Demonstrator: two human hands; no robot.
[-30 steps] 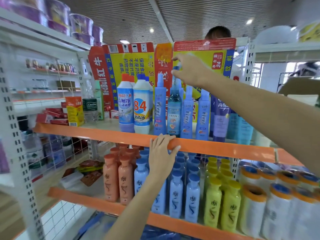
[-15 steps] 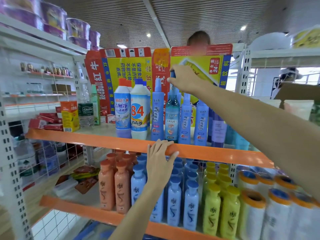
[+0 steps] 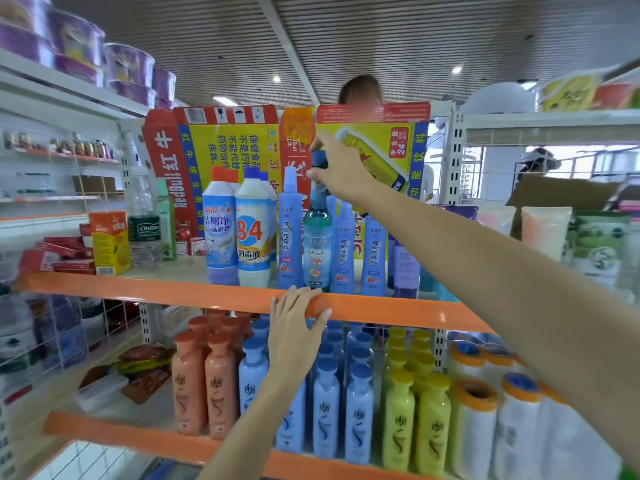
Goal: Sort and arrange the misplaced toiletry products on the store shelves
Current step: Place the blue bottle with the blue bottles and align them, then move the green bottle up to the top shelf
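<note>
**Q:** While the right hand pinches the dark blue cap of the teal, clear plastic bottle, which step is in hand?

**A:** Judged from the grip, the seating of a misplaced bottle. That bottle stands upright on the orange-edged upper shelf, in a row of tall light-blue spray bottles, one just to each side of it. The left hand lies flat, fingers straight, on the shelf edge just below the teal bottle; it holds nothing.

**Q:** What does the next move call for?

**A:** Either a straight lift clear of the neighbours or a release once the base sits flat; which is intended cannot be told. The row is tight, so a sideways pull could tip a spray bottle.

**Q:** And the containers?

**A:** Left of the teal bottle stand two white cleaner bottles, one red-capped, one blue-capped. Behind it lean flattened red-and-yellow cartons. Below it, the lower shelf holds opaque shampoo bottles in orange, blue and yellow-green groups. The teal bottle's liquid shows through; the others' fill cannot be seen.
</note>
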